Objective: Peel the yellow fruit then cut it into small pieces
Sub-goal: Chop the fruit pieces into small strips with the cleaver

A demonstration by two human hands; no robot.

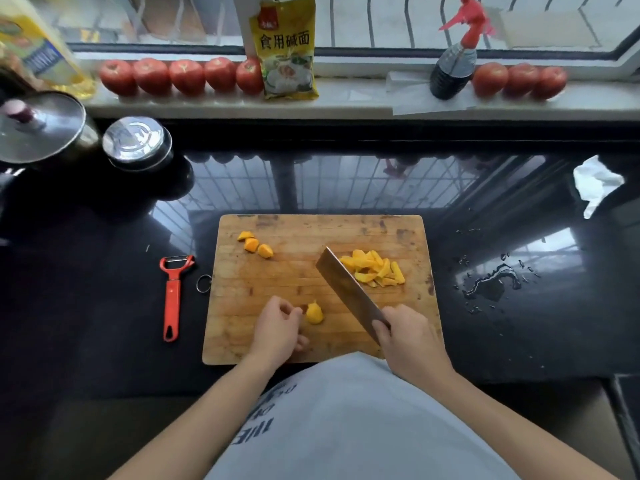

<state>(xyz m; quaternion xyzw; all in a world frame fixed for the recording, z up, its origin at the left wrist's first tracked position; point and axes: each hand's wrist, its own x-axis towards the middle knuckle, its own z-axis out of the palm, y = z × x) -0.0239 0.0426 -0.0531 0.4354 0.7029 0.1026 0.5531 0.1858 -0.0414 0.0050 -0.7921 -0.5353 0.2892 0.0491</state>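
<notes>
Last chunk of yellow fruit (314,313) left to cut, near front of cutting board (298,271).
R hand (408,337) grips cleaver (349,289); L hand (278,323), loosely curled, holds nothing, sits just beside chunk. Tuck fingertips, steady it, slice w/ blade vertical; cut pile (375,270) lies behind blade.

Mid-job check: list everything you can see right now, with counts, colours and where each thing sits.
cutting board: 1, wooden, centre of the black counter
cut fruit pile: 1, yellow-orange, board's right side, beside the blade
fruit chunks: 3, orange, board's far left
fruit piece: 1, yellow, near edge, by the left fingertips
cleaver: 1, steel, slanted across the board
peeler: 1, red, counter left of board
tomatoes: 8, red, windowsill, five left, three right
packet: 1, yellow, sill
spray bottle: 1, dark, red trigger, sill
pot lids: 2, metal, far left
tissue: 1, white, far right
water spill: right of board
left hand: beside fruit piece
right hand: grips cleaver
</notes>
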